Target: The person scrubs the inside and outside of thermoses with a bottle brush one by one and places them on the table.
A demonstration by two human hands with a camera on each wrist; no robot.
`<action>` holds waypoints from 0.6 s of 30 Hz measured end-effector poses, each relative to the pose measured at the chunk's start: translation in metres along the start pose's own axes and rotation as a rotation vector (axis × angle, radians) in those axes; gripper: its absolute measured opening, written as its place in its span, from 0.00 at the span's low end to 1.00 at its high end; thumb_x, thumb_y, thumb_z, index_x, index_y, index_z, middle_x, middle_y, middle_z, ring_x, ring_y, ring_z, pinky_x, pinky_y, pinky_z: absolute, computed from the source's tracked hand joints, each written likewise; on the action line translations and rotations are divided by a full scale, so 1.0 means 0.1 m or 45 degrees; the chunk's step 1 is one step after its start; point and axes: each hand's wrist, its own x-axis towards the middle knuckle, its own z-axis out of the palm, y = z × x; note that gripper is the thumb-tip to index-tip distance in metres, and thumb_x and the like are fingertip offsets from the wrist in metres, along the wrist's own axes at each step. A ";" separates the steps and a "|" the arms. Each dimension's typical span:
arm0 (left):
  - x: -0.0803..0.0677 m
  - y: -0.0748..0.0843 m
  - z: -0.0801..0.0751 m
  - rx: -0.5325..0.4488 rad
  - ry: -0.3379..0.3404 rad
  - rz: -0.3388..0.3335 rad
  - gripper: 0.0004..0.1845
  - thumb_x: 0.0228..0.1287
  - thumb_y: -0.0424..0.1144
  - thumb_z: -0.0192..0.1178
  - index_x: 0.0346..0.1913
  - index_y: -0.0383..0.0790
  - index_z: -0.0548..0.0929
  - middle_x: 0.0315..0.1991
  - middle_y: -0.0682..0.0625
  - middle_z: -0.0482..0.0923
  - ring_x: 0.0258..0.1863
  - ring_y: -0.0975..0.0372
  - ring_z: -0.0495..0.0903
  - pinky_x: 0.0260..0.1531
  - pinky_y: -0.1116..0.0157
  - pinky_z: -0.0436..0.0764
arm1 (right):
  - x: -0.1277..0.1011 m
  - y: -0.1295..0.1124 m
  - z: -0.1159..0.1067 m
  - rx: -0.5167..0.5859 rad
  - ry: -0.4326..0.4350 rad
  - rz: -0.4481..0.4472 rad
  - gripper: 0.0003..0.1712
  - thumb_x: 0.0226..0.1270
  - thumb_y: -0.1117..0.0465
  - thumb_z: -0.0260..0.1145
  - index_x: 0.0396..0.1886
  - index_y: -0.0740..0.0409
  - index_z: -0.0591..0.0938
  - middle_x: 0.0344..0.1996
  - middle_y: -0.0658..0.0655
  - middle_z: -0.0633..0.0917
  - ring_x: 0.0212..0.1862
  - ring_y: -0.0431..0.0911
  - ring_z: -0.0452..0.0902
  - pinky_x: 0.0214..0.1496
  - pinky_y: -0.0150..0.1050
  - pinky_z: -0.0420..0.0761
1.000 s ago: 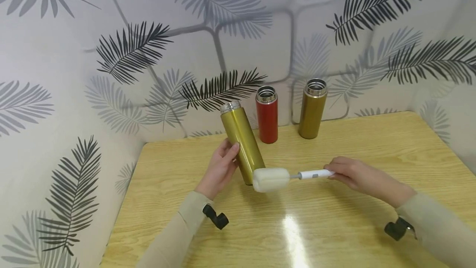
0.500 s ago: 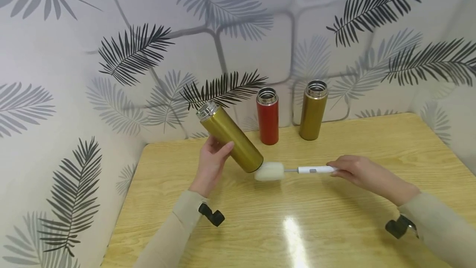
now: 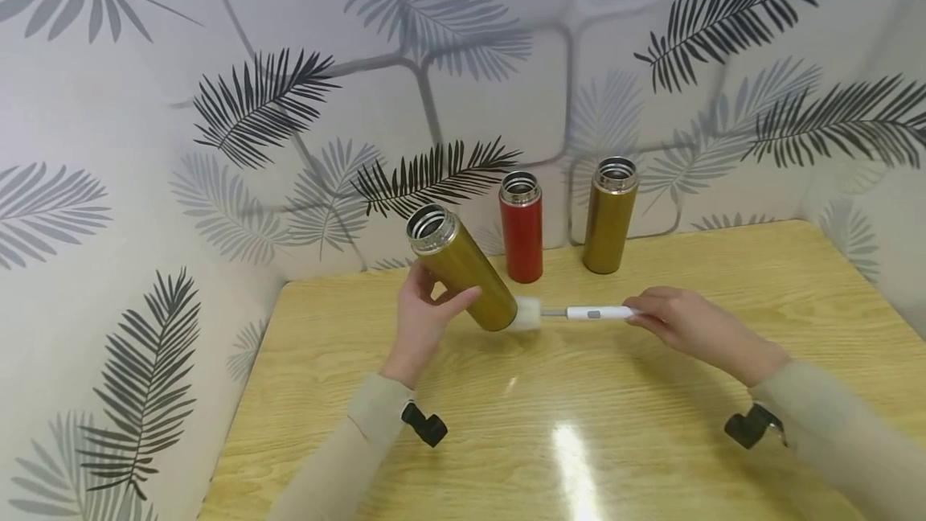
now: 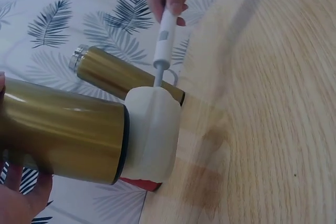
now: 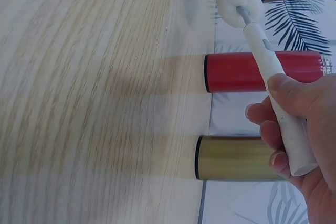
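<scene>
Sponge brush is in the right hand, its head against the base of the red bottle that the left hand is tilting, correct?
Not quite: the bottle the left hand tilts is the gold bottle. The head view shows the red bottle standing untouched by the wall. The right hand does hold the sponge brush against the tilted bottle's base.

A staged tabletop corner: a wooden table (image 3: 651, 424) beneath the hands, boxed in beyond them by leaf-print backdrop (image 3: 289, 103), with spare flasks (image 3: 521, 223) lined against it.
</scene>
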 end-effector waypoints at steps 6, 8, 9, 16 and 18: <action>-0.01 -0.01 0.05 0.014 -0.001 0.019 0.38 0.55 0.27 0.77 0.68 0.42 0.72 0.59 0.47 0.78 0.59 0.57 0.78 0.59 0.59 0.82 | 0.04 -0.04 0.02 0.009 0.069 -0.093 0.16 0.53 0.72 0.80 0.43 0.63 0.89 0.33 0.51 0.88 0.33 0.43 0.83 0.33 0.39 0.85; -0.01 -0.01 0.05 0.029 -0.007 0.023 0.38 0.55 0.27 0.77 0.68 0.42 0.73 0.59 0.47 0.79 0.59 0.57 0.78 0.59 0.59 0.82 | 0.04 -0.03 0.02 -0.002 0.086 -0.071 0.17 0.51 0.73 0.81 0.42 0.64 0.89 0.32 0.51 0.88 0.33 0.45 0.83 0.33 0.41 0.85; -0.01 0.00 0.05 0.036 -0.011 0.026 0.38 0.55 0.28 0.77 0.69 0.42 0.73 0.59 0.48 0.79 0.59 0.57 0.78 0.59 0.59 0.82 | 0.03 -0.02 0.02 -0.007 0.093 -0.053 0.17 0.50 0.73 0.81 0.42 0.64 0.89 0.32 0.52 0.88 0.33 0.46 0.84 0.33 0.42 0.85; -0.01 0.01 0.07 0.032 -0.020 0.036 0.39 0.56 0.28 0.76 0.70 0.43 0.71 0.62 0.48 0.78 0.62 0.56 0.77 0.62 0.55 0.80 | 0.03 -0.03 0.02 0.000 0.108 -0.052 0.17 0.53 0.72 0.80 0.44 0.63 0.89 0.34 0.51 0.89 0.34 0.44 0.84 0.34 0.41 0.86; -0.01 0.01 0.07 0.032 -0.010 0.028 0.39 0.56 0.28 0.76 0.70 0.43 0.71 0.62 0.48 0.77 0.62 0.56 0.76 0.63 0.54 0.79 | 0.03 -0.03 0.03 0.017 0.104 -0.092 0.17 0.52 0.72 0.80 0.44 0.62 0.89 0.33 0.50 0.88 0.33 0.42 0.83 0.33 0.39 0.85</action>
